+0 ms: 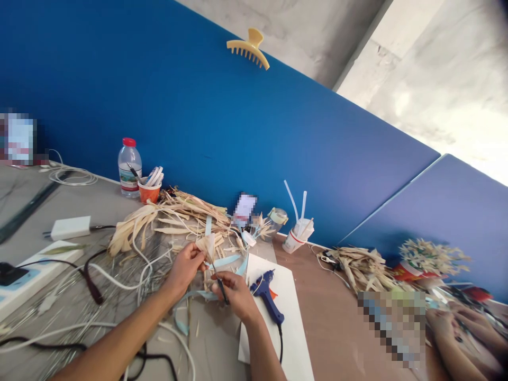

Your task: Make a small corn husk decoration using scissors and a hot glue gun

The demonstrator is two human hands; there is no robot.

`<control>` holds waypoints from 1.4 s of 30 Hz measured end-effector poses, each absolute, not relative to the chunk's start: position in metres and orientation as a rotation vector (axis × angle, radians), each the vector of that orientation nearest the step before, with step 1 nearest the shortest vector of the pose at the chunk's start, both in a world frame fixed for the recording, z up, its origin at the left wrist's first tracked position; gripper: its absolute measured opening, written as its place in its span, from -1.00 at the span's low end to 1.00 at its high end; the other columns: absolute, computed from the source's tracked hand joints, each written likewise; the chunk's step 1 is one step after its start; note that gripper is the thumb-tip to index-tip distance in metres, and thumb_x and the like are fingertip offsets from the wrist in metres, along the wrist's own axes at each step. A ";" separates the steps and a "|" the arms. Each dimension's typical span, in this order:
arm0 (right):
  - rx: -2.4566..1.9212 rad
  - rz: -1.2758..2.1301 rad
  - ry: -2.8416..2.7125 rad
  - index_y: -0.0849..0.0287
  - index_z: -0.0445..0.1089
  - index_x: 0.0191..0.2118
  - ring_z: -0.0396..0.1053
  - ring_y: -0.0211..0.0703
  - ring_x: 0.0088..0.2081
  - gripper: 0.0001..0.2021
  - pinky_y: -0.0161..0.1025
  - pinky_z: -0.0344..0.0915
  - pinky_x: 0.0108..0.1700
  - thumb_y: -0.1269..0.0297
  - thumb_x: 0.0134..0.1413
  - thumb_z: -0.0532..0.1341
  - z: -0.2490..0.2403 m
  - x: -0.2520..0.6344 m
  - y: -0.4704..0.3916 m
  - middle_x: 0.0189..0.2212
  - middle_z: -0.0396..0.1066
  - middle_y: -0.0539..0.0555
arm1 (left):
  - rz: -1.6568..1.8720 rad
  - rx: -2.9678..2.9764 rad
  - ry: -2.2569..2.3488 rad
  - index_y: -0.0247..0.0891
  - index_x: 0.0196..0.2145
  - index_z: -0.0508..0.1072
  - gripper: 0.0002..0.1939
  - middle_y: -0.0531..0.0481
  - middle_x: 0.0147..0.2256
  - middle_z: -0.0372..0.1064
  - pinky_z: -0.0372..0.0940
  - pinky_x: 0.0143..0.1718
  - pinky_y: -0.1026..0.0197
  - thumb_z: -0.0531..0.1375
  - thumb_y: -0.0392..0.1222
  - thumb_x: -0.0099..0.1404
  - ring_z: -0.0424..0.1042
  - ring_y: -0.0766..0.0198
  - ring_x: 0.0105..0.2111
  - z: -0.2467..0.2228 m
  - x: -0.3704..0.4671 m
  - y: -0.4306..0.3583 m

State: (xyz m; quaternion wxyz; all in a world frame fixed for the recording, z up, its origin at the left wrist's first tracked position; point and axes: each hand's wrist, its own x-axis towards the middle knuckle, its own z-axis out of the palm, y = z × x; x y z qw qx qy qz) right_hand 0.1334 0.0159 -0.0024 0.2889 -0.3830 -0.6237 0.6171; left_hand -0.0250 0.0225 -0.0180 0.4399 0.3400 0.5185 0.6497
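Note:
My left hand is closed, pinching a pale piece of dried corn husk between thumb and fingers. Just to its right, my right hand grips dark-handled scissors, their narrow blades pointing up at the husk. Fingers partly cover the handles. Beside my right wrist, a blue glue gun lies on a white sheet. A heap of dried husks spreads behind my left hand, and light blue strips lie beneath both hands.
Cables and thin wires cover the left side near a power strip. Along the blue partition stand a bottle, an orange cup, a jar and a cup with straws. Another person's hands are at far right.

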 end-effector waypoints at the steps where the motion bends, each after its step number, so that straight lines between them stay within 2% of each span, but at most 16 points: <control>1: -1.023 1.647 -1.665 0.21 0.46 -0.33 0.04 -0.36 -0.60 -0.74 -0.36 -0.05 -0.53 0.17 -0.20 0.28 -0.002 0.133 0.016 -0.66 0.16 -0.11 | 1.616 0.846 1.285 -0.28 -0.41 0.35 -0.75 0.11 -0.60 0.37 0.17 -0.60 0.30 0.25 -0.09 -0.03 0.26 0.37 -0.69 -0.018 -0.025 0.022; 13: -1.043 1.624 -1.689 0.23 0.45 -0.31 0.02 -0.37 -0.62 -0.77 -0.36 -0.05 -0.53 0.25 -0.16 0.23 0.000 0.134 0.016 -0.68 0.14 -0.13 | 1.621 0.790 1.273 -0.27 -0.48 0.33 -0.78 0.17 -0.68 0.28 0.18 -0.59 0.30 0.24 -0.11 -0.06 0.24 0.38 -0.70 -0.007 -0.024 0.017; 31: -1.042 1.590 -1.779 0.19 0.47 -0.27 0.01 -0.37 -0.63 -0.76 -0.37 -0.05 -0.55 0.26 -0.11 0.20 -0.007 0.139 0.020 -0.69 0.11 -0.13 | 1.620 0.785 1.252 -0.26 -0.47 0.34 -0.78 0.13 -0.62 0.32 0.15 -0.57 0.30 0.25 -0.10 -0.05 0.25 0.37 -0.68 -0.011 -0.024 0.018; 37: -1.080 1.596 -1.750 0.22 0.46 -0.28 0.02 -0.38 -0.63 -0.75 -0.37 -0.04 -0.55 0.26 -0.14 0.23 -0.003 0.139 0.019 -0.69 0.14 -0.13 | 1.601 0.826 1.264 -0.25 -0.49 0.33 -0.80 0.18 -0.73 0.23 0.15 -0.55 0.29 0.23 -0.09 -0.03 0.25 0.34 -0.68 -0.011 -0.024 0.018; 42: -1.084 1.593 -1.703 0.21 0.47 -0.30 0.05 -0.37 -0.62 -0.76 -0.37 -0.02 -0.54 0.26 -0.17 0.26 -0.003 0.137 0.018 -0.69 0.16 -0.13 | 1.567 0.848 1.258 -0.24 -0.47 0.33 -0.78 0.16 -0.67 0.29 0.13 -0.58 0.29 0.23 -0.08 -0.06 0.22 0.37 -0.70 -0.007 -0.022 0.016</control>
